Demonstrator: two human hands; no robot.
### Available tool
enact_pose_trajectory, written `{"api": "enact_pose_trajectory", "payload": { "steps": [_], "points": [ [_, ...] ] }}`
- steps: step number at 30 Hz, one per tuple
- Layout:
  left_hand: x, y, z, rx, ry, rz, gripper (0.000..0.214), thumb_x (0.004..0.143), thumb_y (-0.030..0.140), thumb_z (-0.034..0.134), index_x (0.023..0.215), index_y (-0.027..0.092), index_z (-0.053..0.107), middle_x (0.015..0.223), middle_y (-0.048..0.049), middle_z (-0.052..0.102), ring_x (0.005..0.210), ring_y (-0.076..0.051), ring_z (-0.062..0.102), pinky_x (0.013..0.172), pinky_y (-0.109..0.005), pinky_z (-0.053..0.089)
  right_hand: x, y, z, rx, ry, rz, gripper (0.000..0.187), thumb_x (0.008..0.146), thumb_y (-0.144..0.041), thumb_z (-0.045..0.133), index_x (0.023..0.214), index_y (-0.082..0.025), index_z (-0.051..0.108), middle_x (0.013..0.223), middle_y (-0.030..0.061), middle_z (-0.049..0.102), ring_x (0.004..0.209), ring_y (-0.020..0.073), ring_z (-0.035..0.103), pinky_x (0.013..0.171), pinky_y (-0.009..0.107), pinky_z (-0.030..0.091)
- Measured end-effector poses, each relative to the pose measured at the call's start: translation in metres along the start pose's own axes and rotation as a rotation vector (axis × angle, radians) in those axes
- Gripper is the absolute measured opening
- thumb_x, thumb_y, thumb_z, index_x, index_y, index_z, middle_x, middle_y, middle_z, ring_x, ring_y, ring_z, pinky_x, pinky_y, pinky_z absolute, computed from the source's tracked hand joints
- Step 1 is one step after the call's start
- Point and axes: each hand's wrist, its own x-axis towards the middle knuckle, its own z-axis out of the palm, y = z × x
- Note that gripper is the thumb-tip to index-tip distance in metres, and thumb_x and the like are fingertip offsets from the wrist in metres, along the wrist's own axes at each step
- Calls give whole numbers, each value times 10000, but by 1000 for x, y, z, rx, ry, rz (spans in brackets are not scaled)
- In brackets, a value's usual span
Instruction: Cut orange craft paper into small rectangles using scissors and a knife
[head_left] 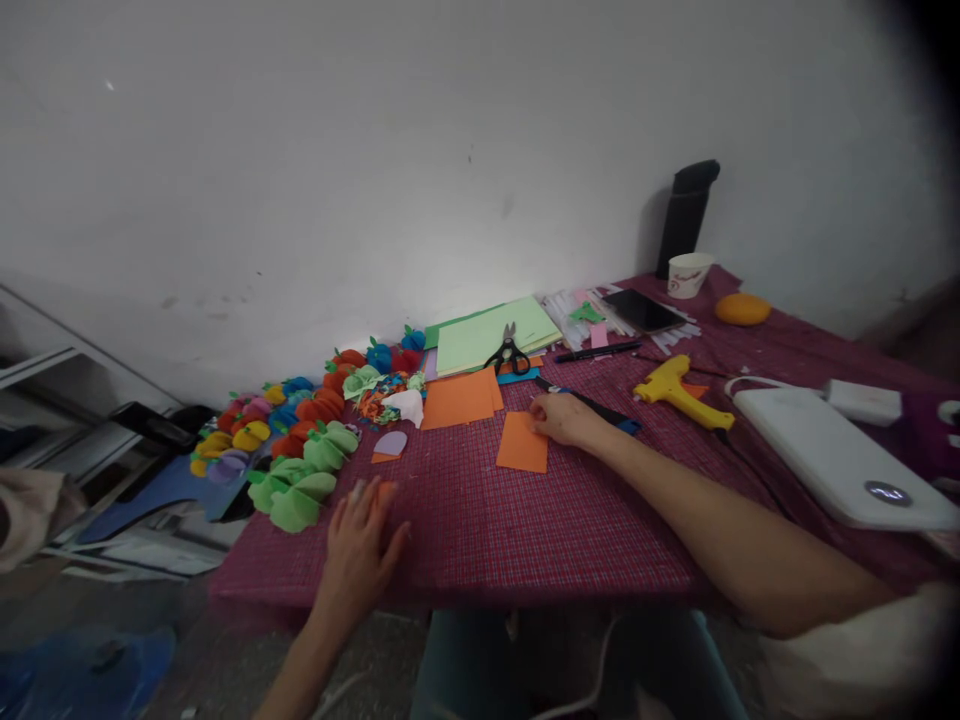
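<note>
My right hand (564,418) has its fingers closed at the right edge of a small orange paper piece (521,446), which lies on the table. At the table's left front, my left hand (360,545) is blurred, its thumb apart from the fingers. A bit of orange (386,492) shows by its fingertips; whether they grip it is unclear. Ahead of that hand, a lilac paper shape (391,443) rests on an orange scrap. Larger orange sheets (459,400) lie farther back. Black-handled scissors (508,352) rest on a stack of pale green paper (491,332).
Colourful folded-paper shapes (304,495) and paper scraps (382,400) crowd the left side. A yellow glue gun (684,392), a white power bank (840,455), a phone (646,311), a paper cup (688,275), a black bottle (686,220) and a yellow oval object (742,309) stand or lie right.
</note>
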Motion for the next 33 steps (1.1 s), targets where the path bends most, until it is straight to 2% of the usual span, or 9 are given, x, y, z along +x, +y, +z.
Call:
{"api": "enact_pose_trajectory", "payload": {
  "steps": [3,5,9,11,13,15,18,24,33],
  "points": [
    [16,31,-5,-197,-34,144,392,834,332,394,1200,207,461,1304,-78,415,1255,-211,282,1019,-400,246,-4,-3,0,-9,8,12,242,733,-309,533,914,-168,609,930,93,616,884,199,559,753,256,383],
    [32,55,-6,-302,-62,177,388,842,305,384,1215,213,438,1296,-75,419,1232,-201,319,999,-391,286,-7,-6,1,-35,43,10,307,737,-384,528,938,-165,602,969,117,586,938,227,527,804,288,368],
    [68,99,-6,-386,-81,300,365,827,297,419,1177,204,467,1285,-93,419,1186,-224,366,959,-404,318,-10,-11,3,-103,118,-19,437,736,-495,502,1000,-156,581,992,137,548,951,248,497,856,330,344],
    [85,115,-5,-390,-130,377,305,833,296,406,1092,188,525,1133,-99,530,1050,-213,475,884,-386,373,-10,-12,4,-124,133,-22,450,738,-494,502,1014,-144,573,982,141,545,944,252,495,859,334,342],
    [99,125,-2,-346,-177,410,276,849,311,364,916,168,591,904,-90,596,884,-198,535,800,-361,403,-10,-11,4,-138,136,-26,454,732,-486,516,1016,-137,570,972,142,544,940,256,497,853,332,345],
    [109,130,3,-270,-186,433,282,849,282,348,812,151,595,793,-84,590,796,-195,539,752,-351,407,-9,-10,3,-133,124,-34,449,726,-474,531,1018,-135,567,972,140,541,926,250,508,837,321,354],
    [118,130,11,-222,-168,471,237,831,220,360,779,147,580,756,-71,579,751,-183,527,726,-325,402,-9,-9,4,-95,82,-26,414,732,-447,535,1018,-148,559,976,125,543,893,226,534,790,293,375],
    [120,120,21,-337,-145,427,169,810,192,395,775,167,558,771,-46,553,753,-157,486,709,-280,387,-8,-7,8,-67,54,11,323,768,-420,488,975,-179,550,932,88,575,835,196,557,741,278,385],
    [117,121,17,-371,-123,432,152,828,221,394,813,169,536,814,-47,536,793,-163,473,772,-298,389,-4,-10,14,-110,183,-93,367,761,-431,511,987,-149,570,961,120,555,956,239,483,860,333,338]
  ]
}}
